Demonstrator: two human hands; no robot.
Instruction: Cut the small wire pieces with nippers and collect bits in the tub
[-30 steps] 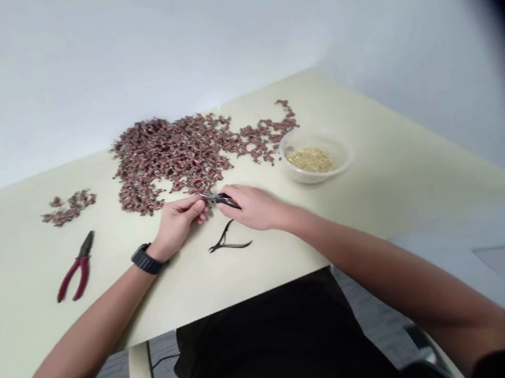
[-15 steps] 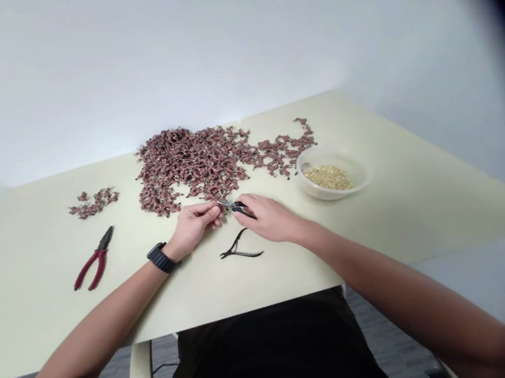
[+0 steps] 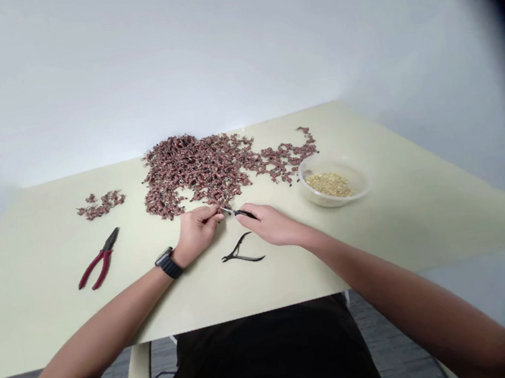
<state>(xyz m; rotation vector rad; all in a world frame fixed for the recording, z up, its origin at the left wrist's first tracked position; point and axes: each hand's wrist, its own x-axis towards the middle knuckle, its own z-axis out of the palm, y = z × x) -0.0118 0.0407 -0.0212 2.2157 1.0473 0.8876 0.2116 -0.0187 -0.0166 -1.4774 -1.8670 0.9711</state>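
My left hand [image 3: 197,229], with a dark watch on the wrist, is closed in a pinch at the near edge of a large pile of small reddish-brown pieces [image 3: 195,166]. What it pinches is too small to make out, perhaps one of those pieces. My right hand [image 3: 270,221] is wrapped round a small pair of pliers with black handles [image 3: 243,214]. The pliers' metal jaws point left and meet the left fingertips. Just below the hands, cuticle nippers [image 3: 242,252] lie on the pale table [image 3: 194,302] with their handles spread.
Red-handled pliers [image 3: 100,259] lie on the left, below a small group of reddish-brown pieces [image 3: 101,205]. A translucent plastic bowl [image 3: 359,187] holding small gold-coloured bits [image 3: 329,184] stands to the right. A wall [image 3: 162,55] rises behind the table.
The view has shifted slightly, so the table items sit a little lower. My right hand has turned the pliers a little, and their handles look closer together. Both hands stay together at the pile's edge.
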